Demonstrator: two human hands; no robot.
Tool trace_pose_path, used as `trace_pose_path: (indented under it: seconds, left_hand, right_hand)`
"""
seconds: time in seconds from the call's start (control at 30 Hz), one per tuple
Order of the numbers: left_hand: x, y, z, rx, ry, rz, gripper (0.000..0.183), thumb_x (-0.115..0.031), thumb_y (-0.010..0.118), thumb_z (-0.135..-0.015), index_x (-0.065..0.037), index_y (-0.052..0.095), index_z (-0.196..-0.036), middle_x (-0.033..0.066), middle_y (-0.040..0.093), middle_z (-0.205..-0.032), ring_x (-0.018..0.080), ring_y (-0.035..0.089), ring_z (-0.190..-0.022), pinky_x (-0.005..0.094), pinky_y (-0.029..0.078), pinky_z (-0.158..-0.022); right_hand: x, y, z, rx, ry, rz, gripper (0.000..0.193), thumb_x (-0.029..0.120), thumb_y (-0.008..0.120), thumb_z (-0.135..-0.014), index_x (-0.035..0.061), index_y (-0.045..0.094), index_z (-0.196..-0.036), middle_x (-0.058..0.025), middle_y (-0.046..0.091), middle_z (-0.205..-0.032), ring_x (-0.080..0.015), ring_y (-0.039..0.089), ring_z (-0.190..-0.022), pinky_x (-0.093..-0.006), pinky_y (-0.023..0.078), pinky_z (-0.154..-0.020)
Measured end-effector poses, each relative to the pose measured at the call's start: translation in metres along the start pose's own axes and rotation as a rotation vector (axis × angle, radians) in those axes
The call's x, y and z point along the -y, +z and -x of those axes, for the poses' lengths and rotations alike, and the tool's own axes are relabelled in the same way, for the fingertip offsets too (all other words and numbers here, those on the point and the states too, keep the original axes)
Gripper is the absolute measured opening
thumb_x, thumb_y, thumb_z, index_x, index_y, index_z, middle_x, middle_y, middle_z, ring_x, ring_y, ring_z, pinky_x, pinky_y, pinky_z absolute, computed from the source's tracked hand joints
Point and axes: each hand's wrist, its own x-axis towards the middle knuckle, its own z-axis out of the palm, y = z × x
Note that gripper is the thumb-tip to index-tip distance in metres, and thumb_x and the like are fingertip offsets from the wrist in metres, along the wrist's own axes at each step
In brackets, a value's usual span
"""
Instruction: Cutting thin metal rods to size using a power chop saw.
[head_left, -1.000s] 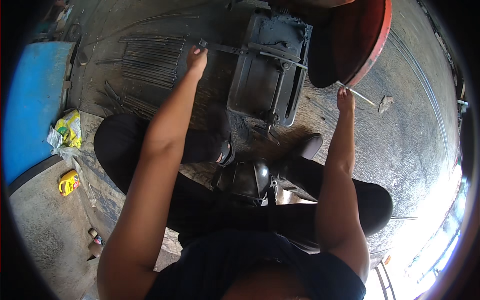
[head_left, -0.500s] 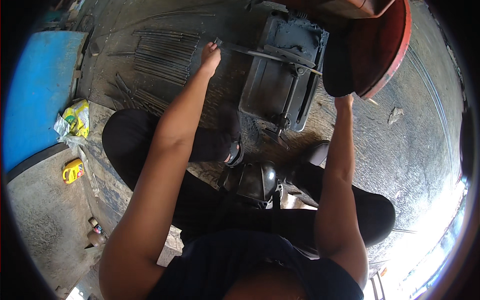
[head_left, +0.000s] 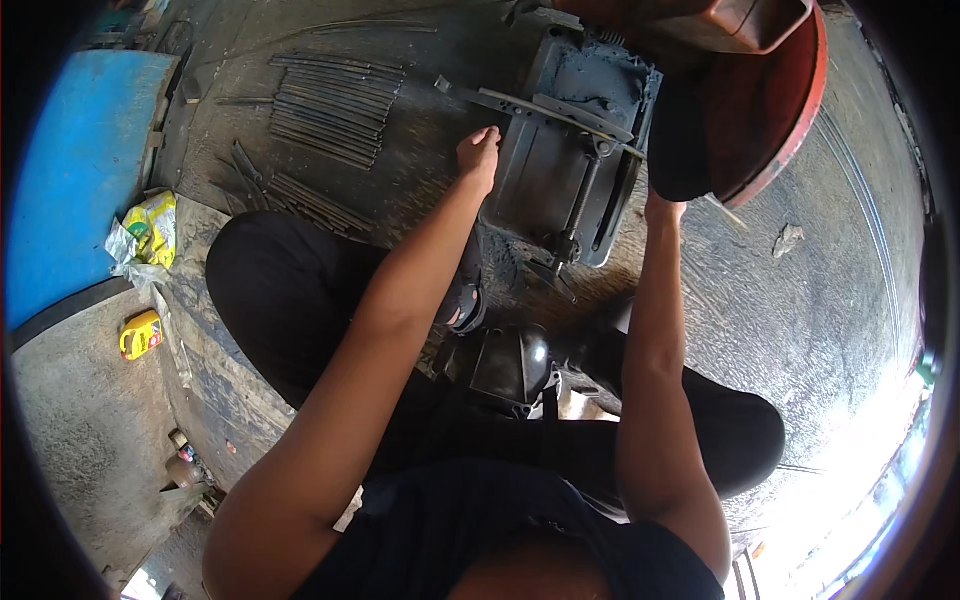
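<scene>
My left hand (head_left: 480, 160) is closed in a fist beside the left edge of the cut-off saw's dark metal base (head_left: 520, 190); whatever may be inside the fingers is hidden. Across the base lies a thin metal rod (head_left: 510, 98), passing the saw's clamp (head_left: 590, 165). A flat metal bar (head_left: 462, 93) sticks out to the left of the base along the rod. My right hand (head_left: 665, 207) is up at the dark lower part of the saw's red guard (head_left: 790, 150), which hides its fingers. A thin pale stick (head_left: 727, 214) shows just right of that hand.
Several dark rods (head_left: 335, 110) lie in a row at the far left, with more rods (head_left: 315, 203) nearer. A blue panel (head_left: 80, 170), a yellow bag (head_left: 155, 230) and a yellow bottle (head_left: 141, 335) are left. Long thin rods (head_left: 870, 180) lie right.
My left hand has left the outer end of the flat bar and moved right and nearer, to the base's edge. My right hand has shifted slightly left; more of the pale stick shows.
</scene>
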Motion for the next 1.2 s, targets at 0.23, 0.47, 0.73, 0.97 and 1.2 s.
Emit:
trace_pose_path:
  seconds: [0.23,0.47,0.73,0.97,1.2]
  left_hand:
    - [0.0,0.014,-0.017,-0.055,0.116,-0.022,0.029,-0.026,0.07,-0.092,-0.005,0.07,-0.113,0.0047,0.072,-0.104,0.0138,0.063,-0.089,0.0313,0.05,-0.079]
    - [-0.012,0.007,-0.017,-0.03,0.059,-0.045,0.031,-0.029,0.066,-0.094,-0.009,0.066,-0.117,0.0029,0.07,-0.108,0.0151,0.065,-0.09,0.036,0.048,-0.077]
    - [-0.025,-0.038,-0.076,-0.314,0.195,-0.081,0.031,-0.009,0.059,-0.091,-0.008,0.063,-0.121,0.0055,0.069,-0.099,0.0157,0.067,-0.081,0.027,0.046,-0.056]
    - [-0.056,-0.049,-0.085,-0.289,0.345,-0.225,0.038,-0.004,0.056,-0.088,-0.005,0.063,-0.125,0.0132,0.065,-0.125,0.0224,0.061,-0.118,0.0322,0.043,-0.102]
    - [-0.083,-0.05,-0.075,-0.209,0.335,-0.337,0.03,-0.008,0.057,-0.085,-0.001,0.068,-0.112,0.0126,0.069,-0.108,0.0205,0.063,-0.103,0.0314,0.047,-0.09]
  right_hand:
    - [-0.029,-0.01,-0.032,0.259,-0.004,-0.207,0.03,0.027,0.06,-0.096,0.0114,0.06,-0.122,-0.0089,0.065,-0.114,-0.0271,0.065,-0.1,-0.0425,0.057,-0.088]
    - [-0.032,-0.034,-0.072,0.336,0.038,-0.14,0.028,0.024,0.059,-0.097,0.0105,0.062,-0.121,-0.0097,0.065,-0.115,-0.0274,0.063,-0.108,-0.0419,0.052,-0.097]
    - [-0.016,-0.026,-0.063,0.198,-0.016,-0.015,0.049,0.033,0.04,-0.104,0.0085,0.043,-0.146,-0.0044,0.055,-0.141,-0.0202,0.053,-0.129,-0.0329,0.043,-0.105]
    - [-0.007,-0.002,-0.007,0.317,-0.182,-0.181,0.043,0.032,0.057,-0.098,0.0174,0.049,-0.138,-0.0045,0.057,-0.133,-0.0278,0.06,-0.114,-0.0487,0.054,-0.093]
    - [-0.02,-0.004,-0.016,0.324,-0.135,-0.198,0.037,0.023,0.06,-0.097,0.0163,0.053,-0.133,-0.007,0.061,-0.122,-0.0254,0.062,-0.108,-0.0436,0.056,-0.09]
